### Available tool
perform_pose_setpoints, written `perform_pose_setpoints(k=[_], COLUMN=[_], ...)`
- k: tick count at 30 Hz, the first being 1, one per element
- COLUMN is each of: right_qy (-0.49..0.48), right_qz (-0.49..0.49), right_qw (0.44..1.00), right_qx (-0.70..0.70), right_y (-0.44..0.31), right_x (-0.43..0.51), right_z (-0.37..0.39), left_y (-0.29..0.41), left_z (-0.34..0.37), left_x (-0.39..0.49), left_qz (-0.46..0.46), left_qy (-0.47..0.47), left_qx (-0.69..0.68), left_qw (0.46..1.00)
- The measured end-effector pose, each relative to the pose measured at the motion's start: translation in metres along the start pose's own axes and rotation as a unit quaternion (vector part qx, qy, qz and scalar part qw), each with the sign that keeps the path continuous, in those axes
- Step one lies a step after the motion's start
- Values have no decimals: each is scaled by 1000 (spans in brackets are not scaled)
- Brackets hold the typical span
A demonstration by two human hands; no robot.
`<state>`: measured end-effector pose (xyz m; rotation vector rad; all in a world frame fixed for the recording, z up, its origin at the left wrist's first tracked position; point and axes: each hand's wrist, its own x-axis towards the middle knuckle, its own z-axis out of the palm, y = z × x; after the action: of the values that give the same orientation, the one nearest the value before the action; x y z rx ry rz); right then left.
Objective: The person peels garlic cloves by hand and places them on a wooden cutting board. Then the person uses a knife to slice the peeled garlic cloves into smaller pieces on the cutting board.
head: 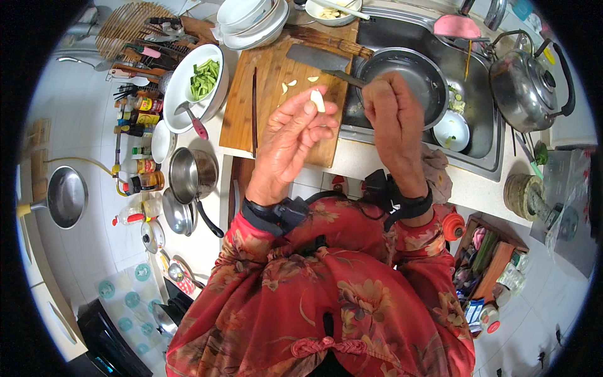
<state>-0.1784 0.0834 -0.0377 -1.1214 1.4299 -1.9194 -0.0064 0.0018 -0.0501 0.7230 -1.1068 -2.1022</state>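
Note:
Between the thumb and fingertips of my left hand (297, 129) is a peeled garlic clove (317, 101), raised above the wooden cutting board (238, 122). My right hand (395, 115) is over the near rim of a dark pan (405, 70) in the sink, its fingers curled; whether anything is inside them is hidden. Several small garlic pieces (292, 83) lie on the board. Behind them rests a cleaver (316, 57), its handle reaching towards the pan. One dark chopstick-like stick (255, 110) lies along the board's left part.
Left of the board are a white basin (172, 101) with cut green vegetables and a steel saucepan (191, 172). Stacked white bowls (254, 28) stand behind. A small white bowl (451, 131) sits in the steel sink (490, 101), with a kettle (523, 89) at its right.

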Motion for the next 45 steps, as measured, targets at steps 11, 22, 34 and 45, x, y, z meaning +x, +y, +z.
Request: perform_pose_setpoints(k=[11,22,34,45], right_qy=[33,20,-95,-30], right_qz=[92,107,67,-199], right_qw=[992,991,992,940], right_qx=[-86,-77,-43,-276], right_y=[27,24,35,-5], right_x=[-20,-26,-4,-5], right_z=[-46,-34,34,22], left_y=[-49,-40,12,6], left_z=[-178,-172,-15,33], left_x=[55,131,28,7], left_qz=[133,219,91,231], left_qy=[199,108,47,71], left_qx=[624,721,22,201], left_qw=[744,649,995,949])
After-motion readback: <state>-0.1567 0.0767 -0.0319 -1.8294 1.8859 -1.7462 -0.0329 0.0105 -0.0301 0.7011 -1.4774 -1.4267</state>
